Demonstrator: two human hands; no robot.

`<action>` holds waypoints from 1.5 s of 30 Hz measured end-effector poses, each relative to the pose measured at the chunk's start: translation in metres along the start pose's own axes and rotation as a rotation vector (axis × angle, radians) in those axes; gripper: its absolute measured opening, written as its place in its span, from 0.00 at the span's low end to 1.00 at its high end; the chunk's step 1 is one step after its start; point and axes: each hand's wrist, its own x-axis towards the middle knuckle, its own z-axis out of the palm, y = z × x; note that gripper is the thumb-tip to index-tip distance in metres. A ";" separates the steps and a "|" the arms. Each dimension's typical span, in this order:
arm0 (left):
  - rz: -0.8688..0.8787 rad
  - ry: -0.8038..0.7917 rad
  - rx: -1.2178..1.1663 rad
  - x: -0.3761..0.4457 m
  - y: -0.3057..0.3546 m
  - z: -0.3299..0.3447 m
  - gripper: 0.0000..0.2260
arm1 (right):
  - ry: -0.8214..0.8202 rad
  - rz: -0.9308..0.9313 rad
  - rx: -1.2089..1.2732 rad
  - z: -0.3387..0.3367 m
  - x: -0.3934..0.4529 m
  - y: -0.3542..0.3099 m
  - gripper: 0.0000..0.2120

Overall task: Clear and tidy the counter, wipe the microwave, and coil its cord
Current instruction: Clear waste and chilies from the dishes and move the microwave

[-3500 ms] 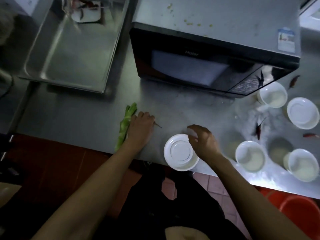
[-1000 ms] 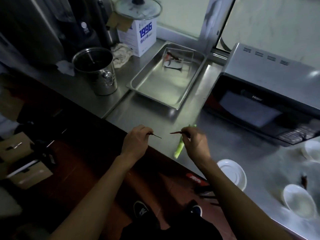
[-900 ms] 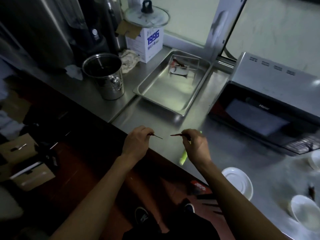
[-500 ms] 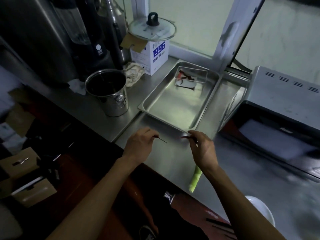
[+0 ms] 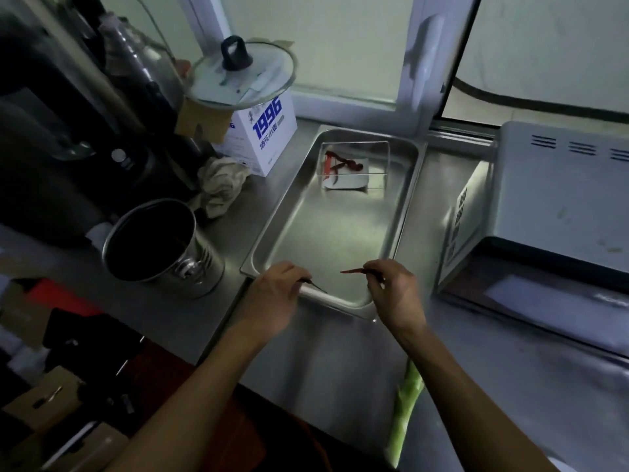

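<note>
Moved up the frame since the earlier pictures: both hands, now over the near lip of the tray [image 5: 405, 206] at centre; earlier over bare counter [image 5: 323, 369].

Left hand [image 5: 272, 301]: fingers curled, pinching a thin dark stem [image 5: 317, 287] that points right, over the tray rim. Right hand [image 5: 394, 294]: fingers curled, pinching a red chili [image 5: 352, 271] that points left, over the tray floor. Both scraps held by one end, clear of the steel, probably for dropping into the tray as waste.

Clear box [image 5: 354, 168] at the tray's far end: holds more red chili pieces, so likely the collection point.

Green stalk [image 5: 405, 413]: flat on the counter at lower right, near the front edge, not yet cleared.

Microwave [image 5: 558, 212]: right of frame, just beside the tray, not yet wiped. Cord not identified with certainty.

Pot [image 5: 160, 247], cloth [image 5: 221, 185], white carton [image 5: 265, 131] and glass lid [image 5: 238, 76]: left and upper left.
</note>
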 end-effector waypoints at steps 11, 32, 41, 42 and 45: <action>0.020 -0.059 -0.025 0.091 -0.003 0.018 0.08 | 0.074 0.085 -0.005 0.002 0.061 0.019 0.07; -0.095 0.025 -0.161 0.281 -0.044 0.036 0.08 | 0.119 0.240 -0.111 0.036 0.187 0.038 0.09; -0.045 -0.046 -0.100 0.356 -0.059 0.064 0.12 | 0.142 0.239 -0.146 0.047 0.239 0.061 0.08; -0.038 -0.055 -0.081 0.363 -0.061 0.069 0.11 | 0.133 0.241 -0.156 0.049 0.245 0.066 0.08; -0.016 -0.089 -0.036 0.381 -0.067 0.085 0.11 | 0.102 0.255 -0.170 0.056 0.262 0.077 0.08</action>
